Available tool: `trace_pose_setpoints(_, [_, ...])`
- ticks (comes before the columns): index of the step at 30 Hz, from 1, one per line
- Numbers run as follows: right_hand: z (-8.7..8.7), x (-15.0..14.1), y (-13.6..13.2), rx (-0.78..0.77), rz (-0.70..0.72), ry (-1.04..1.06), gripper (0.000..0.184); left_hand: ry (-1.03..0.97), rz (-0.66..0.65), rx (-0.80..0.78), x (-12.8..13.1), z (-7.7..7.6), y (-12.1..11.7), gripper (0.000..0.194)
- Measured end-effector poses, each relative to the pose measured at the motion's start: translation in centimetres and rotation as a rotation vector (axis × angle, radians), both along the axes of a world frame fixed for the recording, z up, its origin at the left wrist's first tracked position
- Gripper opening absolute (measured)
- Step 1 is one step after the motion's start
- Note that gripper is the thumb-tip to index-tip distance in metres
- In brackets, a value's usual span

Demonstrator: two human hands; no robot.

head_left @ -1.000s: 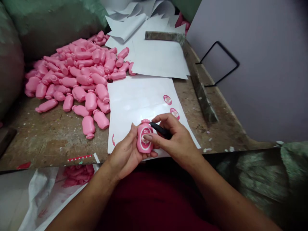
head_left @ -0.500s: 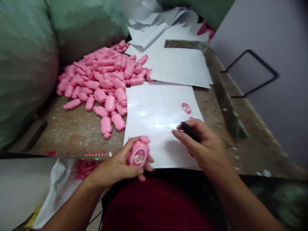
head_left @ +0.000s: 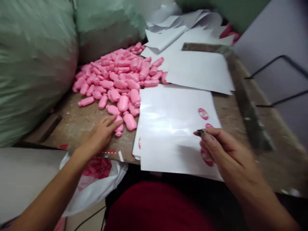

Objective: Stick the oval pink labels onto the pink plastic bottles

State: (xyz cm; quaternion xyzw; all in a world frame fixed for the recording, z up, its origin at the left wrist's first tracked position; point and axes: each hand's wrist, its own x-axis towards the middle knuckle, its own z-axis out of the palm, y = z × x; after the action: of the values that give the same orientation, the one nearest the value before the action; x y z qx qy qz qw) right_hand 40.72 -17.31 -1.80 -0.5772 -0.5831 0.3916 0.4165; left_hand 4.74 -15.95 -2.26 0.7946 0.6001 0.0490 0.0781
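1. While the left hand [head_left: 102, 134] is extending over the gritty, speckled wooden workbench [head_left: 72, 134], its fingers are staying loosely open, their tips touching a smooth pink plastic bottle [head_left: 118, 126] at the heap's lower edge.
2. Toward the lower right, the right hand [head_left: 226, 150] is pinching a slim dark tool [head_left: 200, 131] above a glossy white label sheet [head_left: 178, 128], near pink oval labels [head_left: 203, 114].

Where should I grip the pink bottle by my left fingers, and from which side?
Take the wider body of the pink plastic bottle from the left, where your left hand is. It lies on its side, narrow neck toward you; another bottle crowds its right.
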Motion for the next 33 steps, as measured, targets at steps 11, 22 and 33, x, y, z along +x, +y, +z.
trace_pose_setpoints(11, [-1.5, 4.0, -1.9, -0.033, -0.177, -0.126, 0.02, -0.722, 0.415, -0.099, 6.9, 2.2, -0.9, 0.036])
trace_pose_setpoints(22, [-1.4, 4.1, -1.2, -0.001, 0.041, -0.386, 0.02, -1.478, 0.386, -0.692, 18.2, -0.3, 0.3, 0.036])
trace_pose_setpoints(33, [-2.3, 2.7, -1.9, 0.209, 0.13, -0.711, 0.011, -1.773, 0.478, -0.821, 21.8, 0.2, 0.2, 0.032])
